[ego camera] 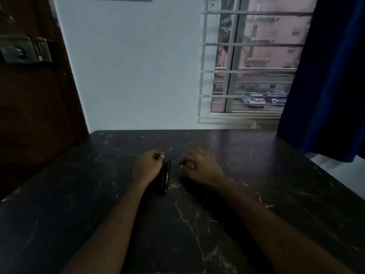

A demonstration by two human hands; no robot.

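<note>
A slim black device (166, 177) stands on its long edge on the dark table (197, 224), near the middle. My left hand (147, 167) lies against the device's left side with its fingers curled over the far top end, holding it upright. My right hand (199, 167) rests on the table just to the right of the device, a small gap apart. Its fingers are curled in toward the palm, and nothing shows between them in the dim light.
The scratched table runs to a pale wall (138, 76) at the back. A barred window (250, 62) is at the back right, and a blue curtain (325, 86) hangs over the table's right corner. A brown door (33, 105) stands at the left.
</note>
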